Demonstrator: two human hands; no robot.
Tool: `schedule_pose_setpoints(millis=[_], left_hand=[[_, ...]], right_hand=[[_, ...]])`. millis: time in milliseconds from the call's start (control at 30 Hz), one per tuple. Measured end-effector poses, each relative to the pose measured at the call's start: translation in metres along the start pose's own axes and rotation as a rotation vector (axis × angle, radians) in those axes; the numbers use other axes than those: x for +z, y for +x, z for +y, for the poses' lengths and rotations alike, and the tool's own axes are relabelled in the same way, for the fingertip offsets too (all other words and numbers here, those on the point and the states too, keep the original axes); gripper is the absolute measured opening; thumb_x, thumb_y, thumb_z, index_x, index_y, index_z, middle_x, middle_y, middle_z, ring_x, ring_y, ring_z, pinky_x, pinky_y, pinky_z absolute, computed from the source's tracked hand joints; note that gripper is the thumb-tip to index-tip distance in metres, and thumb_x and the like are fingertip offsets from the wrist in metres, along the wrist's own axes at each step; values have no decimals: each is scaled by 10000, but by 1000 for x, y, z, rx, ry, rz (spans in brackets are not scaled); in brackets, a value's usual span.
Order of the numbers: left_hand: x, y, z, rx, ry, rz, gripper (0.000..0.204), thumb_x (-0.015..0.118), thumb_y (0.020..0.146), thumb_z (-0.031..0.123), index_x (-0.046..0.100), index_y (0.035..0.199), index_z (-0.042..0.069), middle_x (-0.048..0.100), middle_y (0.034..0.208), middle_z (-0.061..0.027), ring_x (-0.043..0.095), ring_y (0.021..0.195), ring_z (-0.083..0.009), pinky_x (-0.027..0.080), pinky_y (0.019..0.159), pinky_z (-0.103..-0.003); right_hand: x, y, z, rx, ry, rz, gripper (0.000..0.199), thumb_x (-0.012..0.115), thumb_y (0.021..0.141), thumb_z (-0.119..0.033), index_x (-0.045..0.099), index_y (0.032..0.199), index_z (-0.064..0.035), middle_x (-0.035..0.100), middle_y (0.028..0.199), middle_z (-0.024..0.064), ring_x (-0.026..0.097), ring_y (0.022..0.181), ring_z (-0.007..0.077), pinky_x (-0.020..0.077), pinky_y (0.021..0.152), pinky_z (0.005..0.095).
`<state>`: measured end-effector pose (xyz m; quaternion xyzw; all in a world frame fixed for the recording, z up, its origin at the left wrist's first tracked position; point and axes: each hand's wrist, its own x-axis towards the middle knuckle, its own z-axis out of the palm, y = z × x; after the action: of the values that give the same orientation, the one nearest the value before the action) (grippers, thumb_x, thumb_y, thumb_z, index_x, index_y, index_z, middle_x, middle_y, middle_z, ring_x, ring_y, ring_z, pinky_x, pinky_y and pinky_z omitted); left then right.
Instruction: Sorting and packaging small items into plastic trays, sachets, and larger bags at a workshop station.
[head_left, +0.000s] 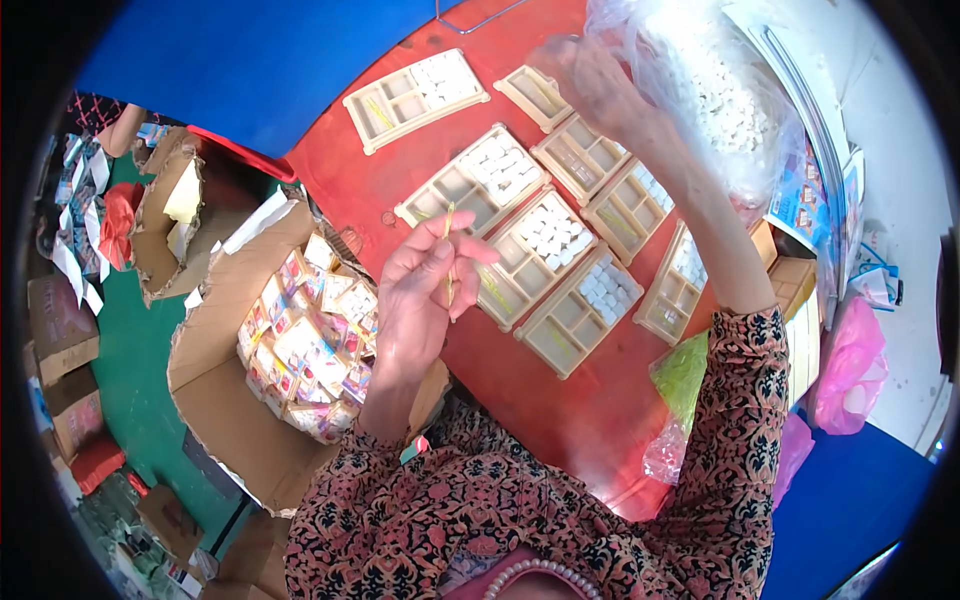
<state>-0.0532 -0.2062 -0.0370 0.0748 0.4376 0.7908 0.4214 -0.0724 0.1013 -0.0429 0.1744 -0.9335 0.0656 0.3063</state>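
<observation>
The left hand (418, 285) pinches a slim yellow stick (450, 284) between thumb and fingers — the right hand (592, 85), near a compartment tray (521, 104), too blurred to tell its grip.

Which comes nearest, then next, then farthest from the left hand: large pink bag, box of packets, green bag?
1. Box of packets: lower left of the left hand.
2. Green bag: right, beside the right sleeve.
3. Large pink bag: far right, past that sleeve.

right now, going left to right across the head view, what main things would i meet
Large open cardboard box → left hand pinching a thin yellow stick → right hand → clear bag of white pieces → pink plastic bag.
</observation>
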Motion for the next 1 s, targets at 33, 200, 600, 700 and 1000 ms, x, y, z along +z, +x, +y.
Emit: schedule_pose_setpoints(millis=[33, 200, 600, 700, 1000], left_hand=[[-1, 3, 1, -10, 14, -13, 259, 415, 968, 153, 528, 1143, -3, 649, 882, -129, 457, 522, -78, 321, 439, -187], [2, 6, 5, -14, -33, -82, 226, 394, 971, 131, 530, 1107, 11, 656, 871, -142, 471, 532, -87, 333, 447, -195], [28, 9, -10, -71, -16, -192, 245, 426, 973, 174, 582, 1032, -5, 650, 786, -126, 380, 462, -40, 273, 411, -162], [40, 5, -14, -123, 18, -191, 257, 437, 972, 196, 568, 1057, -7, 653, 789, -117, 377, 456, -39, 278, 412, -162], [43, 5, -25, -210, -80, -231, 306, 402, 988, 239, 551, 1104, -2, 660, 862, -122, 430, 510, -57, 304, 439, -171]], right_hand=[[-2, 0, 1, 4, 9, -4, 185, 487, 799, 12, 607, 913, -72, 565, 769, 100, 517, 680, 304, 422, 636, 372], [-34, 25, -58, 615, 515, -394, 263, 548, 907, -201, 599, 1086, -16, 629, 844, 34, 574, 757, 132, 447, 665, 300], [-75, 3, -131, 911, 1118, -477, 153, 619, 849, -172, 642, 850, -20, 604, 727, -14, 517, 678, 42, 409, 609, 212], [-88, -4, -129, 913, 1117, -424, 118, 604, 854, -142, 634, 845, -28, 574, 717, -31, 496, 679, 39, 398, 609, 209], [-116, -26, -66, 880, 564, -368, 152, 526, 900, -157, 564, 846, -21, 468, 707, -50, 423, 671, 53, 362, 614, 238]])
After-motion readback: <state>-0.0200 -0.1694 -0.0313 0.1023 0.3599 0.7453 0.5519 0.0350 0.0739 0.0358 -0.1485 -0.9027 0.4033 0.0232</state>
